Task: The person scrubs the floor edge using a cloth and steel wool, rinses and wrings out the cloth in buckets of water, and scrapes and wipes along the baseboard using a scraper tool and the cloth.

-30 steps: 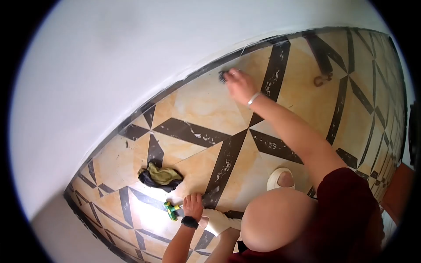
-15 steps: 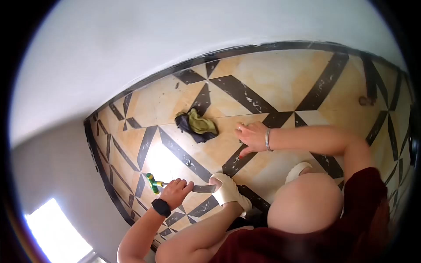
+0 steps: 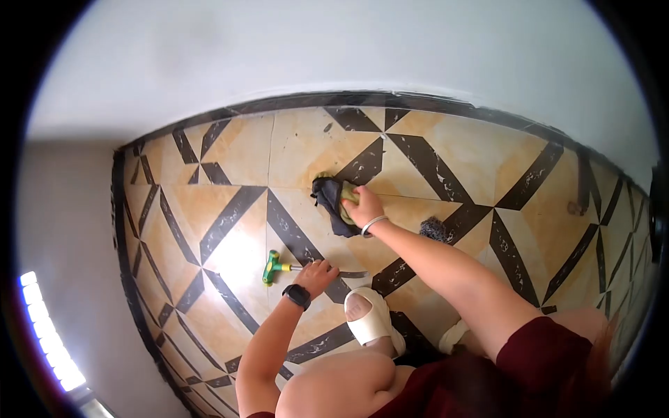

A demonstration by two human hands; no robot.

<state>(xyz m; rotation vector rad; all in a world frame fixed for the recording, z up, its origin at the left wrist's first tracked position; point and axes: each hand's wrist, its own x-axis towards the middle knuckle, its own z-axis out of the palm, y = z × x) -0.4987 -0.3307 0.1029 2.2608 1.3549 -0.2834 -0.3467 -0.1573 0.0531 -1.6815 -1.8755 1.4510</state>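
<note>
The left hand [image 3: 316,278] grips the scraper [image 3: 272,267] mid-shaft, long axis crosswise, blade pointing right. The right hand [image 3: 364,207] grips the cloth [image 3: 333,202].

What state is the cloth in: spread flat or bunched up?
Bunched up: the cloth is a crumpled heap of folds, with the right hand on it.

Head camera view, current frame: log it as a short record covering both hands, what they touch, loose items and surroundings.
left hand: around the metal part of a green-and-yellow-handled tool
right hand: on a dark and olive cloth; firmness of grip unclear
loose item: dark mesh pad, on the floor beside the right forearm
floor: patterned tiles with pale flecks
background: white wall
</note>
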